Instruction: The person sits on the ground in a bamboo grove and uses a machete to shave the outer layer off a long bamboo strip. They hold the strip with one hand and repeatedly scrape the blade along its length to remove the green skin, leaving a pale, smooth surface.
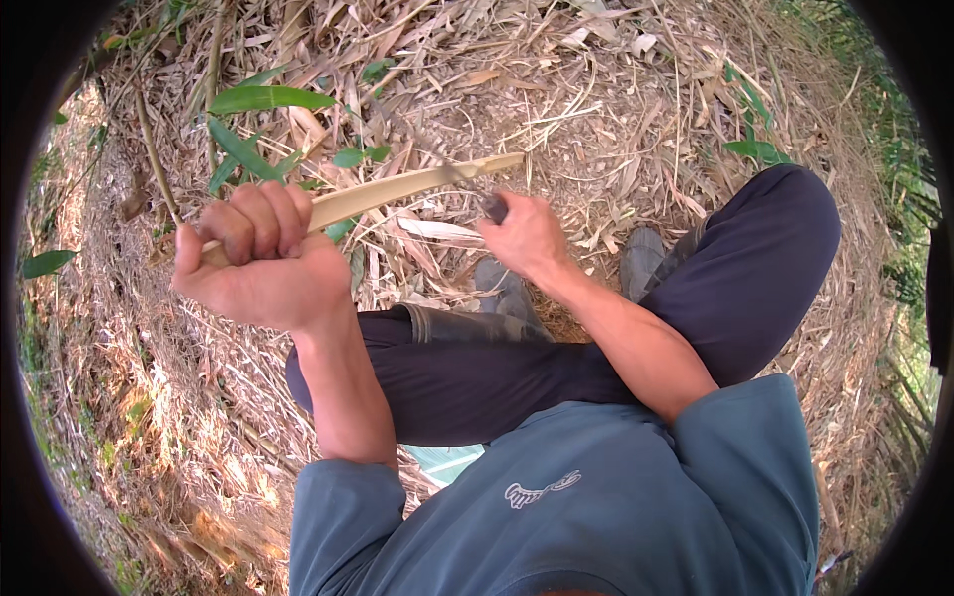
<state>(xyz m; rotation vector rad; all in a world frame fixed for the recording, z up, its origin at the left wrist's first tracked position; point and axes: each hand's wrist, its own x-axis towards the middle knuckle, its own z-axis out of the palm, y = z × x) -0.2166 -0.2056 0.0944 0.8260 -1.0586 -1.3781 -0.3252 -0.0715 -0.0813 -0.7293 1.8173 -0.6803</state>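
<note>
My left hand (258, 253) is closed around the thick end of a long, pale strip of wood or bamboo (383, 192). The strip points away to the right and tapers to a thin tip. My right hand (527, 236) grips the dark handle of a knife (494, 207). Its blade, thin and smeared by motion, runs up and to the left and crosses the strip near the tapered end. Whether the edge touches the wood I cannot tell. Thin pale shavings (566, 119) lie on the ground just beyond the tip.
I squat with bent knees, my boots (512, 298) below my hands. Dry leaf litter (596, 60) covers the ground. Green leaves (268, 98) and thin upright stems (149, 139) stand close to my left hand. A small green plant (755, 149) grows beyond my right knee.
</note>
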